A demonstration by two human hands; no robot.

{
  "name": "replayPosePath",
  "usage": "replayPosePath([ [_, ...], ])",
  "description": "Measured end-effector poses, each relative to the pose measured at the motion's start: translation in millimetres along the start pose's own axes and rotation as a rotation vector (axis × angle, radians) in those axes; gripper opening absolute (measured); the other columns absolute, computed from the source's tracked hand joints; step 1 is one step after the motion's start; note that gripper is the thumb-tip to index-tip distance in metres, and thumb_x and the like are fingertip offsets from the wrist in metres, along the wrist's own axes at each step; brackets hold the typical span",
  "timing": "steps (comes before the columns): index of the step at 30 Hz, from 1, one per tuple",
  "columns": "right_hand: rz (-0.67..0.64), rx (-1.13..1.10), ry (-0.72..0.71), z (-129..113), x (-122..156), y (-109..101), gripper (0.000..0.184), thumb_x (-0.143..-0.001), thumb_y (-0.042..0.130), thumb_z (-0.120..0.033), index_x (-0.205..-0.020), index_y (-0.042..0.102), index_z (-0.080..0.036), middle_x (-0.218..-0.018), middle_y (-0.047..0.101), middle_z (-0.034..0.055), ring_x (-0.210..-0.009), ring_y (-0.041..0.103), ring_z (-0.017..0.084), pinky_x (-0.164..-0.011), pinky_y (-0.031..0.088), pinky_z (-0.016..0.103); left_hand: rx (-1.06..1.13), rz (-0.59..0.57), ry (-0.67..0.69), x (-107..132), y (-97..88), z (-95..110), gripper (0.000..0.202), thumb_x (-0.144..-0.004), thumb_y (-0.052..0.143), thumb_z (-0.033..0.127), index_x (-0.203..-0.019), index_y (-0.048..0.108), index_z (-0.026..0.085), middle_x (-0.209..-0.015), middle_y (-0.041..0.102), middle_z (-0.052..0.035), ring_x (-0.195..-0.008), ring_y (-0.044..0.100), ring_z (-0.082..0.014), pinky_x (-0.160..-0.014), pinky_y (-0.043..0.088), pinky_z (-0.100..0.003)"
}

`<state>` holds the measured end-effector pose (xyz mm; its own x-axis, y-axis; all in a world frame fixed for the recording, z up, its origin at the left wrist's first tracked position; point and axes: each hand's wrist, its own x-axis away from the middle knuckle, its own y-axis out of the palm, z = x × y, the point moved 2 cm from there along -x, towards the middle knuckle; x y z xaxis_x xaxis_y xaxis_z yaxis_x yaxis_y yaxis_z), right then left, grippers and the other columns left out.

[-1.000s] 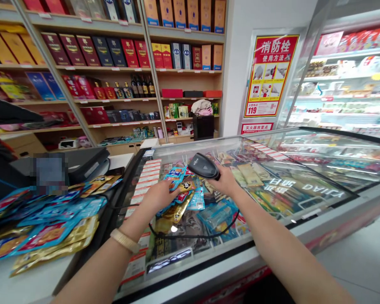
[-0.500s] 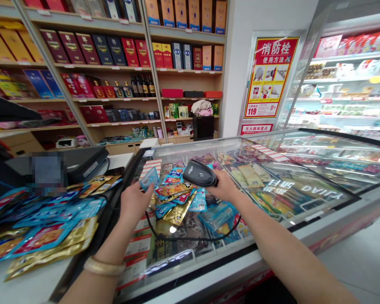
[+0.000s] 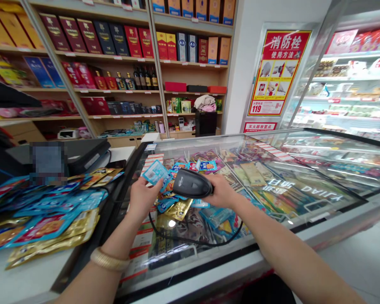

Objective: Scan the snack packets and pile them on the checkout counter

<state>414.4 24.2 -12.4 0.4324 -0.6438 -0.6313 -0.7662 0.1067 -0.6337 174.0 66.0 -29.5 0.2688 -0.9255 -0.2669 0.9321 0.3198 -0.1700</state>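
A small light-blue snack packet [image 3: 156,172] is pinched between the thumb and fingers of my left hand [image 3: 143,197], its printed code side facing up. My right hand [image 3: 223,191] grips a black barcode scanner [image 3: 192,183], whose head points left toward the packet, a short distance apart. Beneath both lies a pile of snack packets [image 3: 180,208], gold, blue and red, on the glass top of a chest freezer [image 3: 209,274]. The scanner hides part of that pile. Its black cable [image 3: 190,241] loops over the glass below my hands.
Many blue and gold packets [image 3: 50,219] spread over the white counter [image 3: 28,276] at left, beside a dark machine [image 3: 88,156]. Shelves of boxes and bottles [image 3: 114,71] stand behind. A red fire-hydrant notice [image 3: 275,71] hangs on the wall, with a lit display fridge [image 3: 361,84] at right.
The packet in my left hand has turned flatter, showing its code side more fully. The scanner has moved left and down, closer to the packet. My view has tilted slightly downward.
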Motion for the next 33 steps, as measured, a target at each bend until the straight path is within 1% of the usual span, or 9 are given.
replayPosePath([
  [6, -0.015, 0.030, 0.040, 3.1, 0.5, 0.2, 0.017, -0.072, 0.061, -0.028, -0.086, 0.064, -0.020, -0.077, 0.068, 0.0035, -0.070, 0.062, 0.017, -0.066, 0.043, 0.024, -0.084, -0.023, 0.007, -0.7, 0.0, -3.5, 0.033, -0.061, 0.069, 0.036, -0.086, 0.071, 0.015, -0.088, 0.076, -0.0078, -0.072, 0.071, -0.0234, -0.063, 0.056, -0.031],
  [9, -0.015, 0.054, 0.061, 5.4, 0.9, 0.9, 0.018, -0.072, 0.063, -0.029, -0.087, 0.065, -0.020, -0.080, 0.070, 0.0041, -0.074, 0.064, 0.019, -0.068, 0.045, 0.025, -0.118, -0.036, 0.013, -0.1, -0.4, -2.0, 0.033, -0.062, 0.069, 0.037, -0.087, 0.071, 0.015, -0.085, 0.076, -0.0072, -0.071, 0.071, -0.0232, -0.062, 0.056, -0.031],
  [12, -0.018, 0.066, 0.063, 6.3, 0.9, 1.6, 0.020, -0.072, 0.064, -0.029, -0.089, 0.066, -0.020, -0.080, 0.070, 0.0041, -0.074, 0.065, 0.019, -0.068, 0.046, 0.025, -0.154, -0.045, 0.033, -0.6, -0.6, -2.0, 0.034, -0.063, 0.068, 0.038, -0.087, 0.071, 0.015, -0.082, 0.076, -0.0070, -0.069, 0.071, -0.0229, -0.066, 0.056, -0.032],
  [15, -0.018, 0.067, 0.057, 6.0, 0.8, 1.7, 0.019, -0.072, 0.063, -0.029, -0.089, 0.067, -0.019, -0.079, 0.070, 0.0040, -0.071, 0.064, 0.019, -0.067, 0.045, 0.024, -0.184, -0.048, 0.053, -2.0, -0.7, -3.4, 0.035, -0.064, 0.067, 0.040, -0.088, 0.071, 0.015, -0.085, 0.076, -0.0080, -0.069, 0.071, -0.0229, -0.069, 0.056, -0.033],
  [17, -0.015, 0.068, 0.053, 5.7, 0.9, 1.5, 0.018, -0.072, 0.063, -0.029, -0.087, 0.067, -0.019, -0.076, 0.069, 0.0037, -0.069, 0.063, 0.018, -0.065, 0.044, 0.024, -0.203, -0.052, 0.058, -2.7, -1.0, -4.5, 0.035, -0.064, 0.066, 0.041, -0.087, 0.070, 0.015, -0.086, 0.076, -0.0085, -0.070, 0.071, -0.0234, -0.069, 0.056, -0.033],
  [22, -0.014, 0.042, 0.034, 5.3, 1.0, 1.1, 0.023, -0.073, 0.063, -0.029, -0.092, 0.068, -0.019, -0.079, 0.070, 0.0041, -0.070, 0.064, 0.019, -0.065, 0.044, 0.024, -0.219, -0.060, 0.059, -2.7, -1.3, -5.8, 0.036, -0.065, 0.066, 0.041, -0.089, 0.070, 0.014, -0.086, 0.076, -0.0090, -0.070, 0.070, -0.0228, -0.067, 0.055, -0.032],
  [27, -0.020, 0.083, 0.059, 6.8, 1.2, 1.2, 0.026, -0.072, 0.065, -0.030, -0.096, 0.069, -0.020, -0.082, 0.072, 0.0046, -0.074, 0.066, 0.020, -0.067, 0.046, 0.025, -0.197, -0.072, 0.052, -2.1, -1.1, -5.1, 0.037, -0.065, 0.066, 0.041, -0.089, 0.070, 0.014, -0.086, 0.076, -0.0094, -0.069, 0.070, -0.0227, -0.066, 0.055, -0.032],
  [33, -0.030, 0.052, 0.051, 8.3, 1.6, 1.6, 0.026, -0.073, 0.064, -0.028, -0.097, 0.068, -0.020, -0.083, 0.071, 0.0040, -0.073, 0.065, 0.019, -0.067, 0.046, 0.024, -0.231, -0.058, 0.068, -3.4, -1.7, -7.0, 0.037, -0.065, 0.066, 0.042, -0.088, 0.070, 0.014, -0.086, 0.076, -0.0103, -0.071, 0.070, -0.0230, -0.068, 0.055, -0.032],
])
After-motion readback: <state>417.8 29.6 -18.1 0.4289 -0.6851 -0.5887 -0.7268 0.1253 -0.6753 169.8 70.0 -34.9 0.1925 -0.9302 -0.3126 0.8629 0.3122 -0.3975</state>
